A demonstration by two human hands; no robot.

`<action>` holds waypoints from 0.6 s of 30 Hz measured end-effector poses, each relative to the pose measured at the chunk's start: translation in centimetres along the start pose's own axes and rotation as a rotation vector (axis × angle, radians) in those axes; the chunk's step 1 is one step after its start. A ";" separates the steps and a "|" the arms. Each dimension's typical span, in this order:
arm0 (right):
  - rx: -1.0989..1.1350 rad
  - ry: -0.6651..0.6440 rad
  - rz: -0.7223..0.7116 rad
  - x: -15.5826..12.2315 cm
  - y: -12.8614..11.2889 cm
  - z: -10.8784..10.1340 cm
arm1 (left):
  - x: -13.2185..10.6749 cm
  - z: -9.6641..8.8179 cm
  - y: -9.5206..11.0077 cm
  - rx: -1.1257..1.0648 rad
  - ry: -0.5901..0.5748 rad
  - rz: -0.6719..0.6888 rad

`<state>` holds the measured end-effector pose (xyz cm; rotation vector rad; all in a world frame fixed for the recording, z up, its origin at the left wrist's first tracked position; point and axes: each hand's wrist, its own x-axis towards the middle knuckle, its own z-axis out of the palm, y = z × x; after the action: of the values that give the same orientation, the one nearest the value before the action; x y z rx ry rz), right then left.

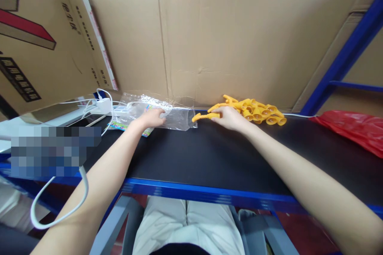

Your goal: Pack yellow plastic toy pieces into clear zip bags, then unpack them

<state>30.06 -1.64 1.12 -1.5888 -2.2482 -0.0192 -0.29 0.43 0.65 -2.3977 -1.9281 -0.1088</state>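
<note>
Carton label (20, 79): 商用电脑机箱 | right hand (229, 117): pinching one yellow piece (205, 116) | yellow pile (260, 111): overlapped, uncountable | left hand (152, 118): on clear plastic (179, 120), grip unclear | red plastic (353, 127): one

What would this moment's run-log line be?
left hand: on clear plastic bag | right hand: holding yellow piece, beside yellow pile | grip: left unclear

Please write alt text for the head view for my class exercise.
A person's right grip holds a yellow piece beside a pile of yellow cup-ended pieces. The left grip is over a clear plastic bag on the black tabletop, before a cardboard wall.
</note>
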 end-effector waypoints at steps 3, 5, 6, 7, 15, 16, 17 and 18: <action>0.049 -0.078 -0.057 -0.2 0.8 1.1 | 0.5 1.0 1.5 -0.089 0.128 0.003; 0.073 -0.105 -0.072 -0.3 1.2 1.5 | 0.7 1.7 2.7 -0.133 0.202 0.040; 0.084 -0.112 -0.082 -0.4 1.3 1.6 | 0.7 2.0 3.3 -0.153 0.224 0.057; 0.096 -0.118 -0.098 -0.5 1.3 1.7 | 0.6 2.2 3.8 -0.165 0.242 0.070; 0.195 -0.080 -0.210 -1.0 0.6 2.1 | 0.3 2.8 6.0 -0.095 0.124 0.075; 0.204 -0.062 -0.216 -1.1 0.5 2.2 | 0.2 2.8 6.0 -0.074 0.099 0.078; 0.208 -0.044 -0.222 -1.1 0.4 2.2 | 0.2 2.8 5.9 -0.056 0.078 0.091; 0.210 -0.027 -0.225 -1.1 0.3 2.3 | 0.1 2.8 6.0 -0.041 0.067 0.110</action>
<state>29.97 -1.97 -1.36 -1.2315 -2.3515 0.1734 5.60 -0.45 -2.16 -2.4865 -1.7789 -0.2218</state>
